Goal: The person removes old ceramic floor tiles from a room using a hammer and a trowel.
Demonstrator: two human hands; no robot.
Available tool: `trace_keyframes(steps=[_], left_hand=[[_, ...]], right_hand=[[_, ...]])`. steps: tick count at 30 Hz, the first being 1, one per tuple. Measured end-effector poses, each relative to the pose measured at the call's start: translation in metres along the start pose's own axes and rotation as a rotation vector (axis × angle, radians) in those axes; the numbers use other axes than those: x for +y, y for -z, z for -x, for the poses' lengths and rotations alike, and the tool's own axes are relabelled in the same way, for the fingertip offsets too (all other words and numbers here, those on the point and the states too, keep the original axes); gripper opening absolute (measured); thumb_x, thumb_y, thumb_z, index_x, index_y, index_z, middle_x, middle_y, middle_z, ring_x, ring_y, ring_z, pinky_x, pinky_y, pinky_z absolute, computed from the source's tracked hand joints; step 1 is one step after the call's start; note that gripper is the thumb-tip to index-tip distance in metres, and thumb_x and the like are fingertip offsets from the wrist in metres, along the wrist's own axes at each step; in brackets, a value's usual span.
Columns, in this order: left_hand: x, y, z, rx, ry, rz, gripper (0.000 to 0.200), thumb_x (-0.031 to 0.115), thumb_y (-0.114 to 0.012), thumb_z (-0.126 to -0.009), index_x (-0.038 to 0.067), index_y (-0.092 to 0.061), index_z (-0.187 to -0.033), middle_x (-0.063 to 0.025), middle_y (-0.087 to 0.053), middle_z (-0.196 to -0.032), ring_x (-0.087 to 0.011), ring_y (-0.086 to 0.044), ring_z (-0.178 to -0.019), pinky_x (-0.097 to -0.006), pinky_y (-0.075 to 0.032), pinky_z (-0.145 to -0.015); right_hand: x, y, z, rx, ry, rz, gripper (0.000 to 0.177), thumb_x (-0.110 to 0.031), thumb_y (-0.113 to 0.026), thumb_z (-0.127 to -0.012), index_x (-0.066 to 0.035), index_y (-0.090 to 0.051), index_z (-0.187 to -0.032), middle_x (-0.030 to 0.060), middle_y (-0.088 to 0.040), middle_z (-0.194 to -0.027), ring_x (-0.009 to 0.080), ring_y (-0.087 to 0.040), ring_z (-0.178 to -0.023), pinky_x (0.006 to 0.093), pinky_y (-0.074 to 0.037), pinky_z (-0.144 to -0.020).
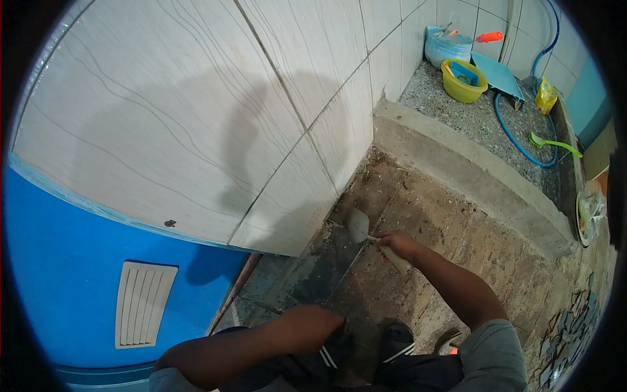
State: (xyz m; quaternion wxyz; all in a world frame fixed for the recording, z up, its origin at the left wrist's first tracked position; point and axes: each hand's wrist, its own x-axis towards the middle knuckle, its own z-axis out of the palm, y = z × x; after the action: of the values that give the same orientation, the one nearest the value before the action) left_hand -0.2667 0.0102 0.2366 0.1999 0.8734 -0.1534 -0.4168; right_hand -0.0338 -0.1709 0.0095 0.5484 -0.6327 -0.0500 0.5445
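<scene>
My right hand (pixel 400 245) is closed round the handle of a trowel (pixel 358 226). The trowel's rounded grey blade is over the dirty floor tiles (pixel 424 222), close to the foot of the tiled wall (pixel 294 130). Its pale handle shows below my fingers. My left forearm lies across my lap, and my left hand (pixel 332 324) is near my knee, its fingers hidden in dark shadow.
A concrete curb (pixel 477 170) borders a speckled ledge holding a yellow basin (pixel 465 88), a blue bucket (pixel 447 47), a dustpan (pixel 499 75), a blue hose (pixel 516 145) and a green brush (pixel 555 144). Broken tile pieces (pixel 571 333) lie at the right. A blue panel (pixel 72 261) stands left.
</scene>
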Motion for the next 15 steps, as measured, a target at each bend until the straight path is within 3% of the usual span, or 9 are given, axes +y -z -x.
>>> trace_keyframes(steps=[4,7,10,13,15], left_hand=[[0.012,0.014,-0.001,-0.02,0.008,0.029,0.037,0.017,-0.063,-0.086,0.001,-0.058,-0.119,-0.0234,-0.068,-0.094,-0.0442,-0.067,-0.093,-0.0546,-0.054,-0.079],[0.016,0.013,-0.006,-0.006,0.007,0.03,0.032,0.011,-0.062,-0.085,0.002,-0.06,-0.115,-0.0227,-0.069,-0.097,-0.0431,-0.067,-0.096,-0.0536,-0.054,-0.081],[0.009,0.011,0.003,-0.021,0.019,0.007,0.03,0.007,-0.062,-0.084,0.002,-0.061,-0.114,-0.0226,-0.069,-0.099,-0.0425,-0.068,-0.099,-0.0531,-0.054,-0.083],[0.011,0.018,0.01,-0.05,0.037,0.024,0.032,0.007,-0.062,-0.083,0.002,-0.061,-0.115,-0.0227,-0.069,-0.1,-0.0426,-0.067,-0.099,-0.0528,-0.054,-0.083],[0.013,0.017,0.007,-0.05,0.015,0.022,0.033,0.007,-0.063,-0.083,0.002,-0.061,-0.115,-0.0225,-0.069,-0.1,-0.0425,-0.067,-0.099,-0.0526,-0.054,-0.084]], right_hand=[[-0.023,-0.029,-0.002,-0.055,0.01,-0.013,0.032,-0.012,-0.059,-0.097,0.002,-0.068,-0.124,0.012,-0.069,-0.094,0.0204,-0.066,-0.073,0.0347,-0.054,-0.066],[-0.005,-0.024,-0.024,0.029,0.087,0.216,0.033,-0.012,-0.058,-0.097,0.002,-0.067,-0.125,0.0124,-0.069,-0.094,0.0206,-0.065,-0.073,0.0348,-0.053,-0.065],[0.006,-0.01,-0.008,0.056,0.049,0.04,0.04,-0.014,-0.063,-0.095,0.001,-0.064,-0.132,0.0124,-0.068,-0.102,0.0216,-0.067,-0.081,0.0351,-0.056,-0.068],[0.004,-0.019,0.018,0.201,0.075,-0.103,0.038,-0.013,-0.062,-0.095,0.002,-0.066,-0.129,0.0126,-0.069,-0.102,0.0221,-0.067,-0.086,0.0351,-0.055,-0.072],[0.02,-0.029,-0.002,0.083,0.115,-0.049,0.039,-0.013,-0.061,-0.095,0.001,-0.066,-0.13,0.0132,-0.069,-0.102,0.022,-0.066,-0.086,0.0353,-0.055,-0.073]])
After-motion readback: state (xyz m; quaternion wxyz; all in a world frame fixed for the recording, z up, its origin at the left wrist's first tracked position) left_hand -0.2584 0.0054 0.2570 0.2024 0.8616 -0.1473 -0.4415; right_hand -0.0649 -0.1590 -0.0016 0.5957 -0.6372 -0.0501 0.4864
